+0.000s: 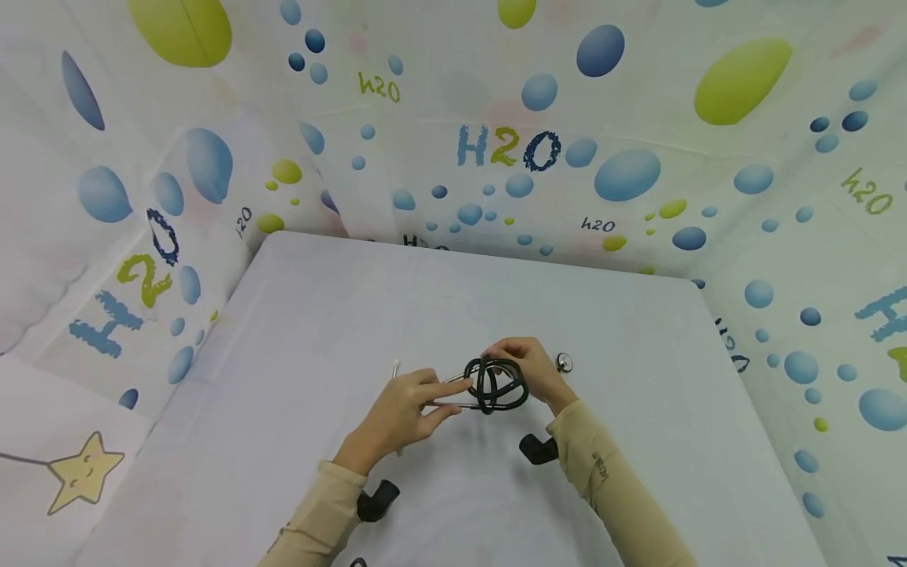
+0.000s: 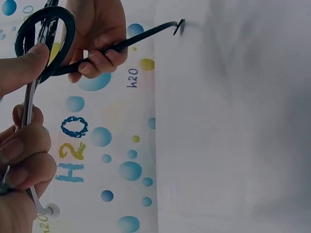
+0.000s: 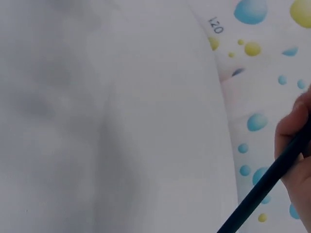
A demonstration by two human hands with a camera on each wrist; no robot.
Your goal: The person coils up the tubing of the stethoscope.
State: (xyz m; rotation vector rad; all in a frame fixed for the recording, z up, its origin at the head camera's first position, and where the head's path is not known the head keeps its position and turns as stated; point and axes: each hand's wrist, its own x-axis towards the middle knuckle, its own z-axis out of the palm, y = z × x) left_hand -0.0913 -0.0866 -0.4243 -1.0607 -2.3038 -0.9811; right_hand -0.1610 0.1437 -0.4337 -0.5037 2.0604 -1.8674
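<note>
Pinched in the left hand (image 1: 404, 405): slim shiny metal tubes (image 1: 450, 405) of a stethoscope (image 1: 485, 386), raised over the smooth white table (image 1: 453, 303). Gripped in the right hand (image 1: 531, 370): its looped, flexible black hose (image 2: 141, 37). Just beyond: round chestpiece (image 1: 564, 362). Nearer the wrists: bent black blocks (image 1: 379, 501). Farther out: bubble-printed curtain (image 1: 425, 102).

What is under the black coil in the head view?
The white table shows through gaps in the coil, which is held above it. What the coil itself and the right hand at its far side cover cannot be seen.
</note>
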